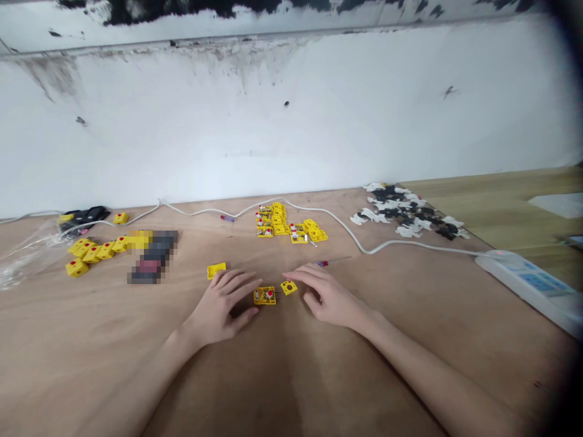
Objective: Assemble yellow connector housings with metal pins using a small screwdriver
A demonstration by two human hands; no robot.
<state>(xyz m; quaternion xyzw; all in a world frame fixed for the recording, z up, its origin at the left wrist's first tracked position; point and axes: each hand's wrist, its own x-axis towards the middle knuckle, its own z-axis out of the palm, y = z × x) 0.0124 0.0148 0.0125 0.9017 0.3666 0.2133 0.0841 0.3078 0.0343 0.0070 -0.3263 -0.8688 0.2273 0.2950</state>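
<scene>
Between my hands lies an opened yellow plastic case (265,296) with a red button and small metal parts inside. My left hand (223,305) rests just left of it, fingers apart and holding nothing; beyond its fingers is a yellow cover (216,269). On the right, my right hand (328,294) has its fingers stretched toward a small yellow plate with a round hole (288,287). Its fingertips are at the plate's edge; whether they touch it I cannot tell. A screwdriver (322,263) lies just behind that hand.
Several opened yellow cases (273,220) sit farther back in the middle. Closed yellow boxes with red buttons (92,254) line the left. Black and white pieces (396,209) are heaped at the back right. A white cable (339,213) runs to a power strip (531,285). Another screwdriver (226,218) lies behind.
</scene>
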